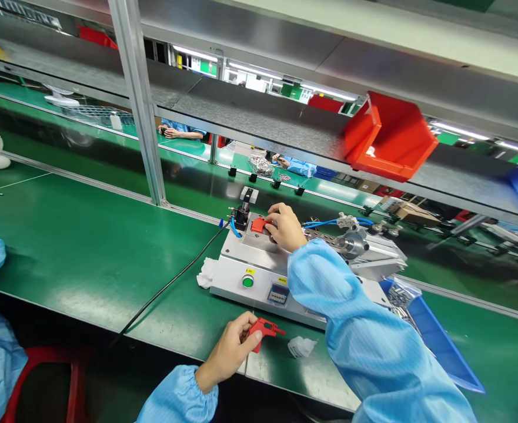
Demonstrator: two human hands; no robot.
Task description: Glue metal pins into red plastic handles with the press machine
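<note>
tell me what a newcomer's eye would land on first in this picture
Probably the big red bin, bright against the dark shelf at upper right. Next, perhaps, the red gun-shaped part in the left hand, near the front edge of the green bench. Just beyond, the right hand has its fingers at another red piece on top of the grey machine.
</note>
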